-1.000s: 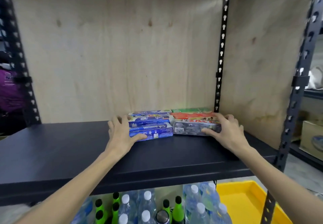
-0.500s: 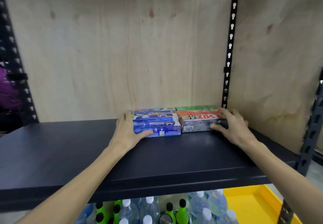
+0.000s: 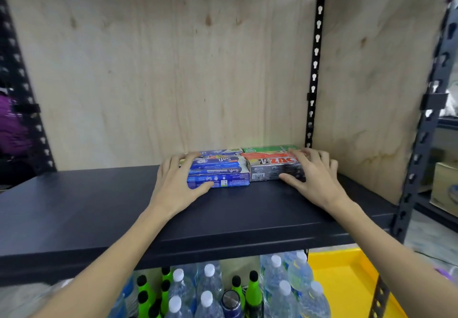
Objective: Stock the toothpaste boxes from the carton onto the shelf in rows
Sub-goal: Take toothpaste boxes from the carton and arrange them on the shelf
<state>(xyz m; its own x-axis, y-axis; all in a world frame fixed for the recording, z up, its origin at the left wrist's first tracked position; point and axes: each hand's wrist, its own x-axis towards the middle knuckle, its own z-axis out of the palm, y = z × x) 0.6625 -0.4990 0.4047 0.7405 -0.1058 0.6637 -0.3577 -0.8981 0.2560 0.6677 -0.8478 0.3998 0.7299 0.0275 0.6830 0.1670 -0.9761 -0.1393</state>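
My left hand [image 3: 177, 183] and right hand [image 3: 313, 176], fingers spread, press flat on the boxes [image 3: 223, 171] at the shelf [image 3: 99, 206] rear right corner. Boxes look light, stiff, crushable. Hold the long sides.

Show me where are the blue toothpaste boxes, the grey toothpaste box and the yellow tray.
blue toothpaste boxes [image 3: 223, 177]: head view, front face of the nearest box.
grey toothpaste box [image 3: 269, 172]: head view, its front face, beside the barcode.
yellow tray [image 3: 339, 283]: head view, bare floor of the tray, below the shelf.
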